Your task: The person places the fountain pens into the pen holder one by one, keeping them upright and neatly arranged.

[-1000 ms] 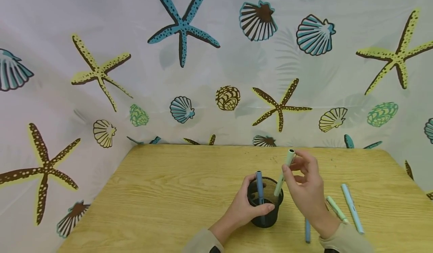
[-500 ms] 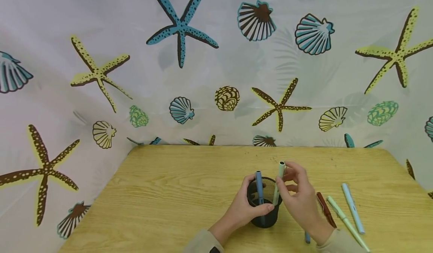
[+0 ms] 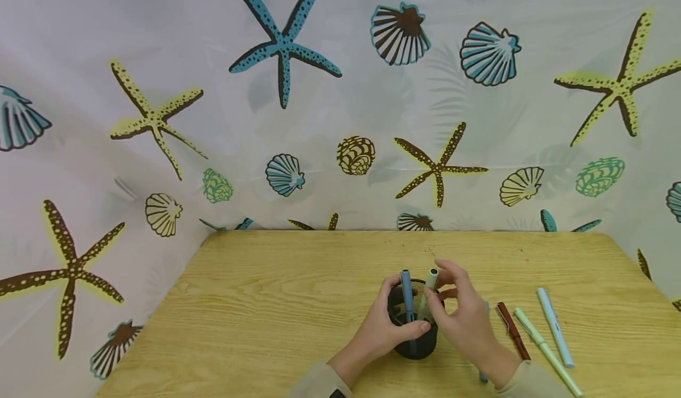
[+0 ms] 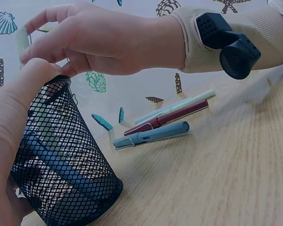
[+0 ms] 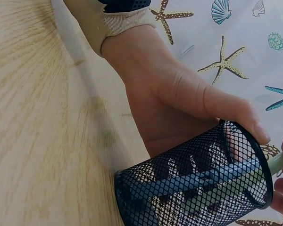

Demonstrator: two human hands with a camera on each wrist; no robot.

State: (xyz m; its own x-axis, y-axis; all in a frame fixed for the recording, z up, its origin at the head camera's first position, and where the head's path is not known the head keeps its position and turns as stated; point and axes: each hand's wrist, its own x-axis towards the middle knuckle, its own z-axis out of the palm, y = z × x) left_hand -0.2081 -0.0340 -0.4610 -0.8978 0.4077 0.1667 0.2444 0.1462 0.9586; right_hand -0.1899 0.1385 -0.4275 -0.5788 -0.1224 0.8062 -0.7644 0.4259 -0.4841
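A black mesh pen cup stands on the wooden table, and my left hand grips it around the side, thumb across the front. Inside leans a capped blue pen, its top above the rim. My right hand is at the cup's right rim, thumb and fingers around the upper end of a light green pen. Most of that pen is down inside the cup; its lower part shows through the mesh in the right wrist view. The left wrist view also shows the cup's mesh wall close by.
Right of the cup lie a dark red pen, another light green pen and a light blue pen. A blue pen is partly hidden by the right forearm. A patterned cloth hangs behind the table.
My right hand has moved left and down, and the light green pen has sunk deeper into the cup and become more upright. My left hand has stayed on the cup.
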